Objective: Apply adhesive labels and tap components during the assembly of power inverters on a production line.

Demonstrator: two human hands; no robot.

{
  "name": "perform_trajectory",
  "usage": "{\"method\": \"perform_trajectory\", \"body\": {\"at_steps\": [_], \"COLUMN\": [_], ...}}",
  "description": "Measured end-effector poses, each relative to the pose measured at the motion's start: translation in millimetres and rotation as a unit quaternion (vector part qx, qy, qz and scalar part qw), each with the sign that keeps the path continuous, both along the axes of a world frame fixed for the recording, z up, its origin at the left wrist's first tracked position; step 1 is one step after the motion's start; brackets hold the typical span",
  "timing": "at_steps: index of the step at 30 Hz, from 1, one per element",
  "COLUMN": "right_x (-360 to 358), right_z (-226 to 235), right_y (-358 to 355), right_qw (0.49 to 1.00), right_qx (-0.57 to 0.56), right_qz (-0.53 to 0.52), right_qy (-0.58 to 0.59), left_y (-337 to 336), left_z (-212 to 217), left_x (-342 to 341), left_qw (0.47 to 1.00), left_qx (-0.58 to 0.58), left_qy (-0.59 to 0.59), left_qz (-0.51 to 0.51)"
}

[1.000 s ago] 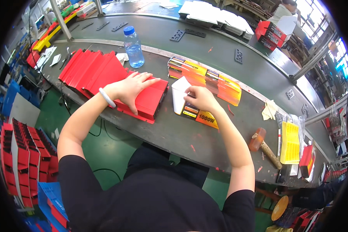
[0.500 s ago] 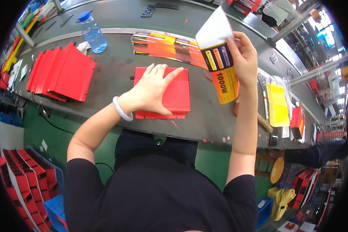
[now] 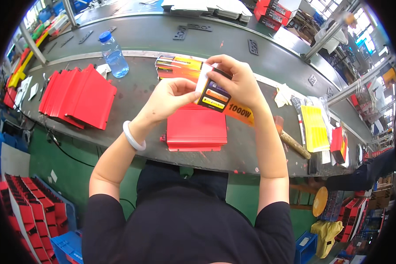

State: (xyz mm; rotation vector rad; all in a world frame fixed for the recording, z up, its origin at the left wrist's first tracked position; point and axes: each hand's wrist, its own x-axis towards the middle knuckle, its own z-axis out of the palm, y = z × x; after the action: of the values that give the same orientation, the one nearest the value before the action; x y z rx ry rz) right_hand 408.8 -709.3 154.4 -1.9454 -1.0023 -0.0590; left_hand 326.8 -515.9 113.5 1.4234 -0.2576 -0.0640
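Both hands grip one sticker (image 3: 220, 99) above the red casing (image 3: 197, 130) on the surface (image 3: 136, 94): left hand (image 3: 169, 99) pinches its white edge, right hand (image 3: 235, 81) clasps its top.

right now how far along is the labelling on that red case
Done: one red case lies flat in front of the person, apart from the red stack. In hand: both hands, left and right, hold a label above it, seemingly peeling the backing. Left: the label is not yet on the case, and the stack and more labels wait.
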Motion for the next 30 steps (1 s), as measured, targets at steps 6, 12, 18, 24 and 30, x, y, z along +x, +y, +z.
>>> {"method": "perform_trajectory", "body": {"at_steps": [6,12,18,24,30], "right_x": [-2,-35,-41,-43,-43], "right_z": [6,-20,-27,-27,-33], "right_y": [24,33,40,42,39], "right_qw": [0.929,0.984,0.986,0.974,0.974], "right_qx": [0.035,0.111,0.125,0.143,0.111], "right_qz": [-0.106,-0.084,-0.066,-0.086,-0.114], "right_qy": [-0.353,-0.113,-0.087,-0.154,-0.163], "left_y": [20,8,4,-3,-7], "left_z": [-7,-13,-10,-9,-5], "left_x": [-2,-2,-6,-4,-2], "left_qw": [0.985,0.971,0.967,0.969,0.972], "left_qx": [-0.103,-0.212,-0.228,-0.194,-0.149], "left_qy": [0.12,0.048,0.023,-0.049,-0.08], "left_qz": [-0.065,0.101,0.114,0.147,0.162]}}
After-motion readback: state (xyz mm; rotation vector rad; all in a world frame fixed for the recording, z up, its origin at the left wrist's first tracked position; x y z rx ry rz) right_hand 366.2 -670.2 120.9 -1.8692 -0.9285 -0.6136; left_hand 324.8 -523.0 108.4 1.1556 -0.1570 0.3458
